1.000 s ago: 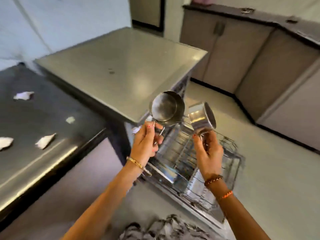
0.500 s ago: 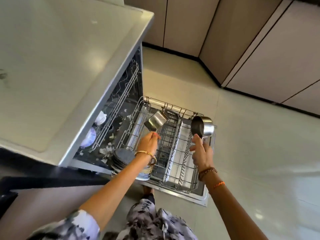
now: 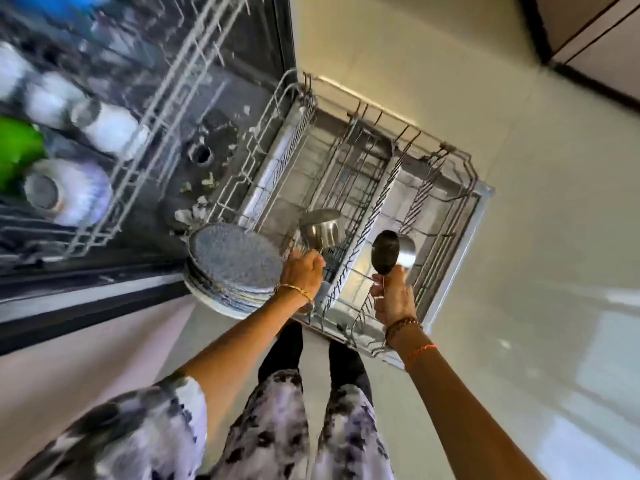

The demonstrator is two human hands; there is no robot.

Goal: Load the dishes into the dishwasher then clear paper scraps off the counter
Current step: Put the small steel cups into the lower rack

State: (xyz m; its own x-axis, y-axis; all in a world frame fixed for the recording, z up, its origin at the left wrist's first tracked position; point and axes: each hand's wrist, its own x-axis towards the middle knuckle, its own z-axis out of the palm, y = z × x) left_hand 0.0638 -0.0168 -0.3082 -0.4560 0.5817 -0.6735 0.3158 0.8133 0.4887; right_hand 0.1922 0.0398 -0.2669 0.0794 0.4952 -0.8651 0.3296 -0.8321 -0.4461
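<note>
I look straight down into the open dishwasher. Its lower wire rack (image 3: 460,157) is pulled out over the floor. My left hand (image 3: 303,271) grips the handle of a small steel pot (image 3: 320,228), held low inside the rack's near middle. My right hand (image 3: 393,299) holds a second steel pot (image 3: 393,252) by its handle, tilted, just above the rack's right section. A stack of speckled grey plates (image 3: 235,261) stands in the rack's near left corner, beside my left hand.
The upper rack (image 3: 145,126) at the left holds white cups (image 3: 110,129), a bowl (image 3: 65,194) and a green item (image 3: 17,150). Paper scraps (image 3: 194,213) lie on the dishwasher floor. Cabinet fronts (image 3: 599,39) stand at the top right. My legs are below the rack's near edge.
The view has tipped down and closer to the dishwasher. Both hands have lowered their pots towards the lower rack; the left pot now sits down among the wires.
</note>
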